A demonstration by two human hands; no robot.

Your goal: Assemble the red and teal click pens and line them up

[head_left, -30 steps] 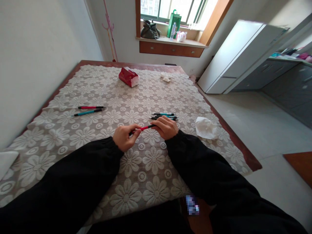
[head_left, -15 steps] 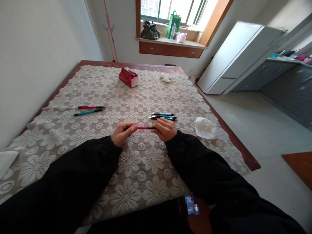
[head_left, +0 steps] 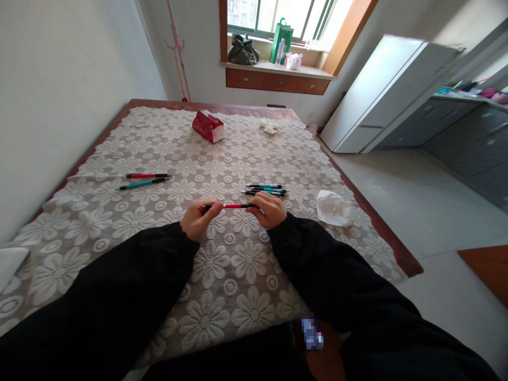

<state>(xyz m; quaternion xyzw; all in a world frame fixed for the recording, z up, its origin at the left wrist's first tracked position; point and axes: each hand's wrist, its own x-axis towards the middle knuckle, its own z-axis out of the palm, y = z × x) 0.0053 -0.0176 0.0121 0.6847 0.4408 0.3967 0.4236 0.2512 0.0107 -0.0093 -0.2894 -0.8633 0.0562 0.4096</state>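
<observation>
A red and black pen [head_left: 236,206] lies level between my two hands, over the floral lace tablecloth [head_left: 214,259]. My left hand [head_left: 198,218] pinches its left end between thumb and fingers. The black right end is gripped by my right hand [head_left: 269,208], whose fingers hide the tip. Just behind my right hand rest several teal and black pens [head_left: 265,190], close together. Farther left, a red and black pen [head_left: 146,175] and a teal pen [head_left: 143,183] lie side by side on the cloth.
A red tissue pack [head_left: 208,127] stands toward the back of the table. Crumpled white tissue [head_left: 334,208] lies right of my right hand, and a smaller crumpled piece [head_left: 269,126] sits at the back. A white wall borders the left side; a fridge [head_left: 373,100] stands beyond the table.
The view has shifted very slightly. Both hands keep their hold on the red and black pen, which sits a touch higher in view, with a little more of it showing.
</observation>
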